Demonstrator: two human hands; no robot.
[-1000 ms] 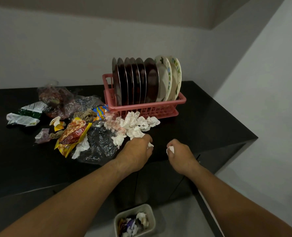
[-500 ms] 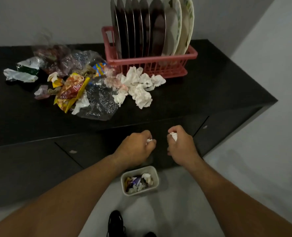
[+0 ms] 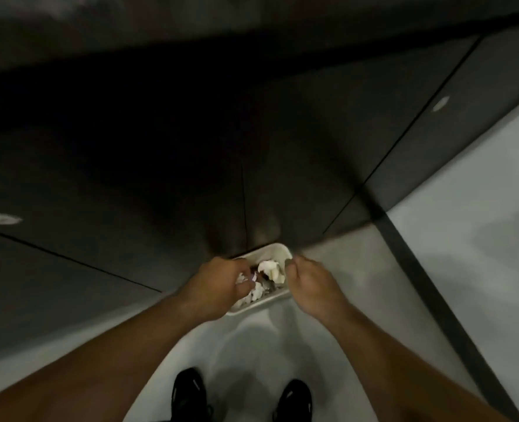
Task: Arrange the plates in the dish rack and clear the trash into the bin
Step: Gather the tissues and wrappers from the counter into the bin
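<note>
The left hand (image 3: 218, 287) and the right hand (image 3: 313, 286) are curled just above the small bin (image 3: 278, 246) of tissue (image 3: 270, 269), too blurry to tell what they hold, and a light bit let go too far out could land on the floor (image 3: 252, 345).

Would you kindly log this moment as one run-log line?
phase: disposal | left hand: over bin | right hand: over bin | grip: unclear

Single wide-angle view from the head, facing almost straight down: black shoes (image 3: 188, 394) at the bottom edge, white bin (image 3: 280, 248) on the floor (image 3: 434, 284) just ahead, dark cabinet front (image 3: 130, 178) filling the upper half.
</note>
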